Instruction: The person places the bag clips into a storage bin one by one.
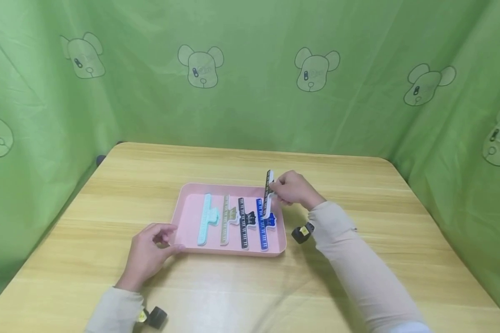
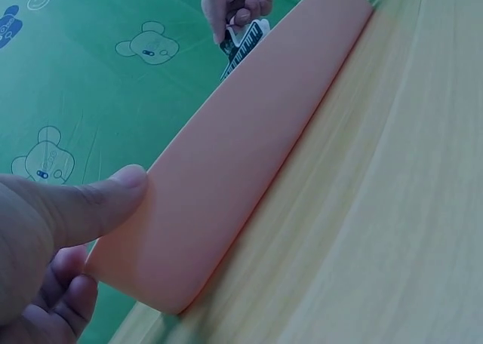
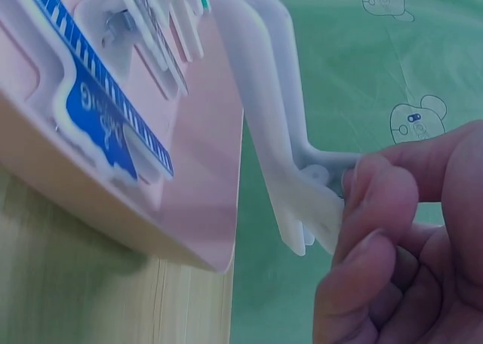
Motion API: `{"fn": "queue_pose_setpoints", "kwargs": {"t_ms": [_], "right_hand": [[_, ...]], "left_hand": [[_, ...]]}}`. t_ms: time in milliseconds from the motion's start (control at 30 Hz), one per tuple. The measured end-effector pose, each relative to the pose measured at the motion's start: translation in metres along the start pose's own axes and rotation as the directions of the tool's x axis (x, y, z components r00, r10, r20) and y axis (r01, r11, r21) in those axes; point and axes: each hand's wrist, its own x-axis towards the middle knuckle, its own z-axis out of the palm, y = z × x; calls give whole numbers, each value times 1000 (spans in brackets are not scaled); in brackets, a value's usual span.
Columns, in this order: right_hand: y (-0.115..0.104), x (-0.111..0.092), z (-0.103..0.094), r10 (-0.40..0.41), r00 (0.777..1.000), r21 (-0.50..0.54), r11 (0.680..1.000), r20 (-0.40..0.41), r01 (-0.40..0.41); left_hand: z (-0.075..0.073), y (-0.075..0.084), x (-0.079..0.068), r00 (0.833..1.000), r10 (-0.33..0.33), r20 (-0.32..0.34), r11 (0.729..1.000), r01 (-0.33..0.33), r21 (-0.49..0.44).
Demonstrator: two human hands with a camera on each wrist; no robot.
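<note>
My right hand (image 1: 293,188) pinches a black-and-white bag clip (image 1: 268,196) with a piano-key print, held upright over the right end of a pink tray (image 1: 188,217). From the right wrist, the clip's white jaws (image 3: 260,95) show side-on, its handle between thumb and fingers. My left hand (image 1: 149,252) grips the tray's near left corner, thumb against the front wall and fingers round the side. Inside the tray lie a light-blue clip (image 1: 204,222), a beige clip (image 1: 224,229), a black clip (image 1: 243,226) and a blue clip (image 1: 261,231), side by side. The held clip partly overlaps the blue one.
A wooden table (image 1: 350,277) carries the tray near its middle. Green curtains (image 1: 254,115) with bear-head prints hang behind and at both sides. Small black devices (image 1: 302,233) are strapped at the wrists, the right one close beside the tray.
</note>
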Motion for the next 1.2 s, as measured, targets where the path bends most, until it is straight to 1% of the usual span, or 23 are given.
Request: {"fn": "queue_pose_setpoints", "kwargs": {"t_ms": [200, 433, 700, 900, 1033, 1200], "right_hand": [[-3, 2, 5, -12, 1000, -3, 1000, 1, 12], [-10, 3, 11, -21, 1000, 1, 1000, 17, 21], [-15, 7, 19, -22, 999, 12, 1000, 37, 22], [-18, 8, 24, -39, 998, -13, 999, 41, 39], [-20, 9, 27, -48, 998, -23, 999, 41, 49], [-21, 9, 30, -43, 998, 3, 999, 52, 43]], "left_hand": [[1, -1, 0, 1000, 23, -13, 1000, -23, 6], [1, -2, 0, 999, 43, -10, 999, -43, 2], [0, -2, 0, 1000, 31, 5, 999, -31, 17], [0, -1, 1, 1000, 20, 11, 999, -20, 31], [0, -1, 1, 1000, 25, 10, 999, -25, 32], [-1, -1, 0, 999, 34, 16, 999, -35, 35]]}}
